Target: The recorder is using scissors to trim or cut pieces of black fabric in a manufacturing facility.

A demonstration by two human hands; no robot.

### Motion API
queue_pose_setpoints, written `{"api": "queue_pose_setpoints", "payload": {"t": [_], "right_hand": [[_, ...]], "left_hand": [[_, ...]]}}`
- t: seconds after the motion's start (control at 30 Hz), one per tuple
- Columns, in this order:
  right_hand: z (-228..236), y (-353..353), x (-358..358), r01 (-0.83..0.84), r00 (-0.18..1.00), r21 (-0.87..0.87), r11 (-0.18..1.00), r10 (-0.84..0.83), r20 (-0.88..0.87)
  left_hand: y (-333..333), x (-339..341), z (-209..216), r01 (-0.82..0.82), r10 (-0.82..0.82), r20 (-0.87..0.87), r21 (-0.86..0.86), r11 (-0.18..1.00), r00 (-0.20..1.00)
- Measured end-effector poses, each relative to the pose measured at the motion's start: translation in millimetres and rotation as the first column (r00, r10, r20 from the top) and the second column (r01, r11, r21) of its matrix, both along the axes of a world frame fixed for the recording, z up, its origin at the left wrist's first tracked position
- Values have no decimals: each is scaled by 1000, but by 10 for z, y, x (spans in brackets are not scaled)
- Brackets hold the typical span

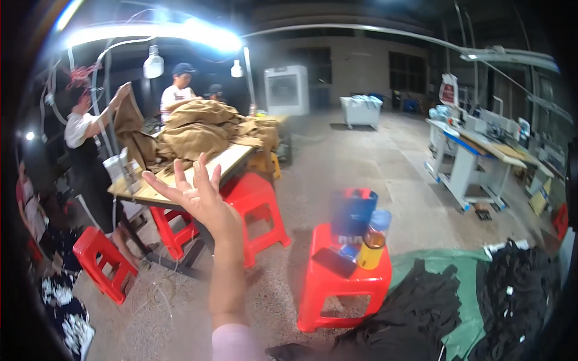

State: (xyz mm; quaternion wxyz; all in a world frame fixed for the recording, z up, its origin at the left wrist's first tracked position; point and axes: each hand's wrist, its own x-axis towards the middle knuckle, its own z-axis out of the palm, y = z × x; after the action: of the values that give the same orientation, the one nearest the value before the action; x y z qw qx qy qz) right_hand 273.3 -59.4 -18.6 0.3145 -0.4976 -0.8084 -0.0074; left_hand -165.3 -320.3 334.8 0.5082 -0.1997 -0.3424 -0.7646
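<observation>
My left hand (195, 186) is raised in front of me, with its fingers spread and nothing in it. A pink sleeve shows at the lower end of that forearm. In the picture the hand overlaps the near edge of a wooden-topped table (226, 162), but whether it touches cannot be told. Brown cloth (198, 129) is heaped on that table. Beyond the wrist stands a red plastic stool (256, 204). My right hand is out of view.
A nearer red stool (343, 298) bears a dark flat phone-like object (335, 262), a blue container (354, 213) and a bottle (374, 240) with a yellow lower part. Dark cloth (415, 301) lies on a green sheet (469, 265). Two people (177, 93) (78, 129) are at the table.
</observation>
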Motion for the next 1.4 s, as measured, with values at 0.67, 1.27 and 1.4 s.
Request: {"api": "queue_pose_setpoints", "payload": {"t": [0.67,1.27,1.4], "right_hand": [[131,56,-22,124,992,-272,954,-124,16],[831,-403,-18,130,963,-267,955,-185,-193],[722,-255,397,237,865,-260,936,-325,-383]], "left_hand": [[1187,1341,-2222,81,-633,-92,-968,239,768],[1374,2008,-2785,282,-803,318,-939,-195,503],[1697,2117,-2756,398,-797,265,-917,-33,543]]}}
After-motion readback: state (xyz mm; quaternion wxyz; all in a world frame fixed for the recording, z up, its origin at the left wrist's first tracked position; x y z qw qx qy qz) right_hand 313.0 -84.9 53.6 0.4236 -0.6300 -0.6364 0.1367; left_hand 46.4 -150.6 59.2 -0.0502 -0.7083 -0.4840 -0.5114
